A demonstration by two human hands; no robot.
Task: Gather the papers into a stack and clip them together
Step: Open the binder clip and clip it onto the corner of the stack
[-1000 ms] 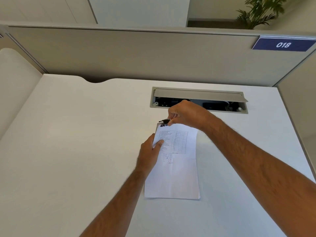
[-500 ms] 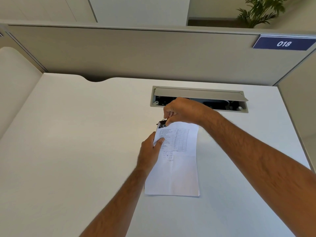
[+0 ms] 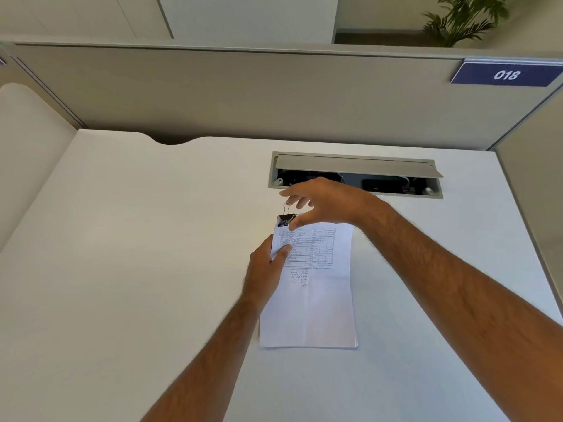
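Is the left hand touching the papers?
Touching. The head view shows the left hand with its thumb pressed flat on the printed top sheet of the papers, near their left edge.

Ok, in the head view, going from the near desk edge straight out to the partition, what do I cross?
White paper stack's near edge → left hand pinning the sheets → black binder clip at the stack's far corner → right hand → open grey cable tray → blue 018 sign on the partition.
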